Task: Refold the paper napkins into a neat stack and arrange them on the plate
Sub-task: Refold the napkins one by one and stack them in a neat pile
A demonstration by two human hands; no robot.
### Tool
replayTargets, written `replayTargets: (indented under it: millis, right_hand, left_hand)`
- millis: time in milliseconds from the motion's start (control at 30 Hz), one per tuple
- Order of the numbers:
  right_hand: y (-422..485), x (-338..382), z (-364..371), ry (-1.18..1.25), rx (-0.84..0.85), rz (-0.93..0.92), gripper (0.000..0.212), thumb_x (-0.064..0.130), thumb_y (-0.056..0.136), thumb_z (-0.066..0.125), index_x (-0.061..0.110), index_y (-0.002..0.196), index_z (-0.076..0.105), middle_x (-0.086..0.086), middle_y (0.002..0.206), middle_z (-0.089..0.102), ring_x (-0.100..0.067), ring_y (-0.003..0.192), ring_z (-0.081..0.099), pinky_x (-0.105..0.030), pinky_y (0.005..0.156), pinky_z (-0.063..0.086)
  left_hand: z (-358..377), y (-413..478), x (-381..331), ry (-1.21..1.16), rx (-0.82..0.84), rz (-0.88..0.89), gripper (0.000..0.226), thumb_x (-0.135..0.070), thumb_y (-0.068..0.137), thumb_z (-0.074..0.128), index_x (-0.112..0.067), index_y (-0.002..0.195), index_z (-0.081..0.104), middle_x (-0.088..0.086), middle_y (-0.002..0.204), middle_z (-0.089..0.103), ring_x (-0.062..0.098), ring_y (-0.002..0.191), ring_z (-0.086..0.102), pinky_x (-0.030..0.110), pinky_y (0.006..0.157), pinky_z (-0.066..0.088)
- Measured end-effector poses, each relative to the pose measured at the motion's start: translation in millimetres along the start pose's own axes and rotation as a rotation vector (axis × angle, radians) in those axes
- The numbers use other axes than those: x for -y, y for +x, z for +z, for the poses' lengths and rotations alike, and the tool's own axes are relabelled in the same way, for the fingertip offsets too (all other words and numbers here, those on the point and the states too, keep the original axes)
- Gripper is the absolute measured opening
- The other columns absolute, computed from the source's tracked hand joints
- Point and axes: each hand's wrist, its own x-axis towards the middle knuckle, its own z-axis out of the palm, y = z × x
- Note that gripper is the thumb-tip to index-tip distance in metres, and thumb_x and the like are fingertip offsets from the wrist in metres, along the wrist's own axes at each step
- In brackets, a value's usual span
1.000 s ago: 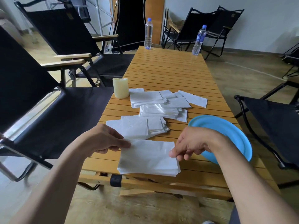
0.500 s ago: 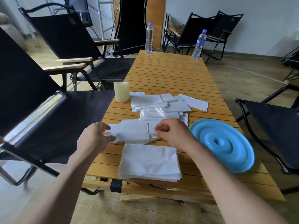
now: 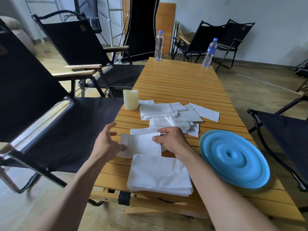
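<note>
Your right hand has its fingers curled and pinches the right edge of one white napkin. The sheet is lifted off the tabletop and spans the gap between your two hands. Your left hand is wide, with the fingers spread and relaxed. Only the thumb touches the napkin's lower left edge, and no curl round the sheet is seen.

Just nearer to you than both hands, a stack of flat napkins lies at the near edge of the tabletop. Its edges are roughly squared and its top sheet is slightly wrinkled. The lower edge of the held napkin overlaps the stack's far edge in view; whether they touch cannot be told.

To the right of your right hand sits the blue plate, round with raised rings, apart from the stack. It carries no napkins.

Beyond your hands, loose napkins lie in overlapping, uneven piles. The nearest sheet is partly hidden behind the held one.

Beyond your left hand, at the left edge of the tabletop, a cream candle stands upright beside those piles.

Well beyond, two water bottles stand at the far end.

Left of your left hand is a black folding chair.
</note>
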Motion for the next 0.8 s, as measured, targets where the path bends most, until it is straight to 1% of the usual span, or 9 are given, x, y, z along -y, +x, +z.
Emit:
replayTargets:
  millis: [67,100,167,267,333,433,500,633,800]
  right_hand:
    - [-3.4,3.4,-3.7,0.035,-0.013,-0.092,0.016,0.02,0.082,0.081,0.023,0.095,0.074,0.008,0.083,0.068,-0.011,0.078,0.063,-0.017,0.062,0.048]
    - [-5.3,6.2,-6.9,0.051,-0.032,-0.144,0.009,0.02,0.083,0.08,0.024,0.088,0.074,0.012,0.078,0.068,-0.007,0.073,0.062,-0.016,0.059,0.048]
    - [-9.7,12.9,-16.2,0.073,-0.062,-0.249,0.007,0.021,0.085,0.078,0.024,0.081,0.073,0.018,0.068,0.068,0.003,0.064,0.06,-0.015,0.059,0.049]
    - [-19.4,24.0,-34.7,0.092,-0.045,-0.306,0.005,0.022,0.086,0.077,0.025,0.082,0.074,0.015,0.074,0.072,-0.001,0.068,0.062,-0.023,0.067,0.055]
    - [-28.7,29.6,-50.5,0.126,-0.007,-0.286,0.004,0.017,0.085,0.078,0.02,0.087,0.075,0.01,0.075,0.072,-0.008,0.064,0.06,-0.024,0.059,0.052]
    - [-42.5,32.4,-81.4,0.169,0.097,-0.155,0.013,0.01,0.081,0.082,0.014,0.09,0.073,0.006,0.069,0.071,-0.009,0.054,0.059,-0.02,0.049,0.048]
    - [-52.4,29.2,-98.7,0.045,0.195,-0.041,0.016,0.011,0.078,0.083,0.012,0.09,0.072,0.004,0.071,0.074,-0.007,0.057,0.066,-0.017,0.046,0.046]
    - [-64.8,17.1,-100.9,-0.239,0.376,0.142,0.022,0.01,0.078,0.084,0.006,0.095,0.069,-0.003,0.072,0.076,-0.01,0.063,0.071,-0.018,0.045,0.044]
    - [-62.3,6.1,-88.1,-0.394,0.344,0.184,0.029,0.013,0.077,0.086,0.01,0.096,0.064,-0.002,0.064,0.074,-0.009,0.058,0.071,-0.016,0.042,0.043]
  left_hand:
    - [-5.2,-1.2,-3.0,-0.101,0.026,0.001,0.084,0.003,0.067,0.086,-0.024,0.139,0.053,0.002,0.119,0.062,0.019,0.091,0.065,0.028,0.063,0.053]
    - [-8.5,-1.2,-4.7,-0.156,0.04,0.017,0.069,0.002,0.069,0.085,-0.026,0.128,0.062,0.002,0.112,0.068,0.021,0.093,0.066,0.026,0.063,0.054]
    - [-15.6,-3.6,-11.8,-0.26,0.065,0.061,0.044,-0.004,0.07,0.085,-0.032,0.101,0.073,-0.003,0.093,0.076,0.022,0.093,0.07,0.022,0.062,0.054]
    - [-22.8,-9.6,-26.9,-0.379,0.056,0.096,0.025,-0.027,0.072,0.085,-0.028,0.096,0.077,-0.005,0.09,0.078,0.019,0.09,0.073,0.029,0.072,0.058]
    - [-27.7,-15.9,-37.6,-0.372,0.085,0.11,0.029,-0.038,0.071,0.083,-0.022,0.095,0.079,-0.001,0.092,0.079,0.019,0.089,0.074,0.035,0.08,0.059]
    - [-38.0,-26.2,-49.0,-0.316,0.196,0.103,0.033,-0.045,0.065,0.081,-0.024,0.09,0.08,0.001,0.09,0.079,0.011,0.081,0.075,0.033,0.076,0.057]
    - [-41.3,-33.7,-51.9,-0.205,0.301,0.047,0.033,-0.047,0.061,0.082,-0.028,0.088,0.081,-0.001,0.086,0.079,0.004,0.07,0.072,0.028,0.068,0.052]
    - [-32.2,-39.5,-45.7,0.037,0.422,-0.129,0.024,-0.035,0.068,0.087,-0.019,0.085,0.08,-0.001,0.08,0.079,0.002,0.062,0.07,0.026,0.062,0.048]
    - [-21.9,-36.1,-37.8,0.169,0.414,-0.202,0.027,-0.032,0.064,0.093,-0.018,0.082,0.079,-0.001,0.067,0.076,0.0,0.051,0.064,0.02,0.049,0.043]
